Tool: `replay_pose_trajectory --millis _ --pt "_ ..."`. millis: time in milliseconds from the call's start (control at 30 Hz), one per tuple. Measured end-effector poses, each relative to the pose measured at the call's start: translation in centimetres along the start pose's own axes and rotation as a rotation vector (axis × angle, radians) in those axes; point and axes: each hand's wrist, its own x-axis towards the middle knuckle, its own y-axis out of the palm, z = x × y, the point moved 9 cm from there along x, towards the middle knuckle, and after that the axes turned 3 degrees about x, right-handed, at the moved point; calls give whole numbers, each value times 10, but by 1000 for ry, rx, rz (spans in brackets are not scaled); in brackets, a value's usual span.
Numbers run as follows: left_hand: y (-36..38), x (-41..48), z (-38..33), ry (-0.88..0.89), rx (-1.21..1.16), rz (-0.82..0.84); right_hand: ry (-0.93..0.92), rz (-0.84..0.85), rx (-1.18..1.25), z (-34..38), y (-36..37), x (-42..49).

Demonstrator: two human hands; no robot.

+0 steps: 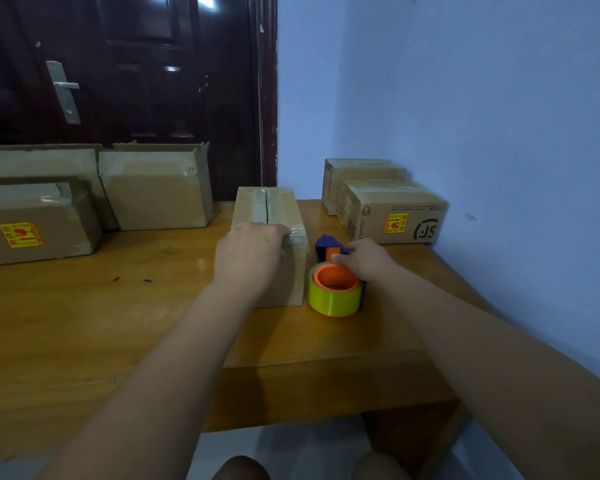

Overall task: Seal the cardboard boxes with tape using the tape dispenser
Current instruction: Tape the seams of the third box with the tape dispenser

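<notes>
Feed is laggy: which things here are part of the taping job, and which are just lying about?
In the job: middle cardboard box, held by the left hand; tape dispenser with yellow roll, gripped by the right hand; three boxes at left; two boxes at right.
Lying about: dark door, its lever handle, dark specks on the table.

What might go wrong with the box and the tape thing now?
The box might slide, since the left hand only rests on its near end. The tape might go crooked and miss the dark seam. Lifting the tape dispenser, the right hand might bump the box beside it.
</notes>
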Motion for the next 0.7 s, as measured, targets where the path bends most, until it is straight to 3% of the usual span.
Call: replay_pose_trajectory --millis 67,167,300,400,467,567,700 --pt "2 1 1 -13 5 13 -223 -189 -53 24 -14 -9" --pt "0 2 2 -21 24 24 -568 -358 83 60 -27 -34" --pt "-3 7 3 15 74 51 -815 -273 71 95 -20 -57" --pt "-4 12 4 120 27 90 -875 -167 18 101 -2 -59" --pt "-6 7 17 108 -300 65 -868 -160 49 98 0 -56" --pt "-4 -4 65 -56 -986 -152 -865 -159 97 96 0 -54" --pt "30 -9 94 -63 -1139 -161 -843 -87 136 92 4 -52"
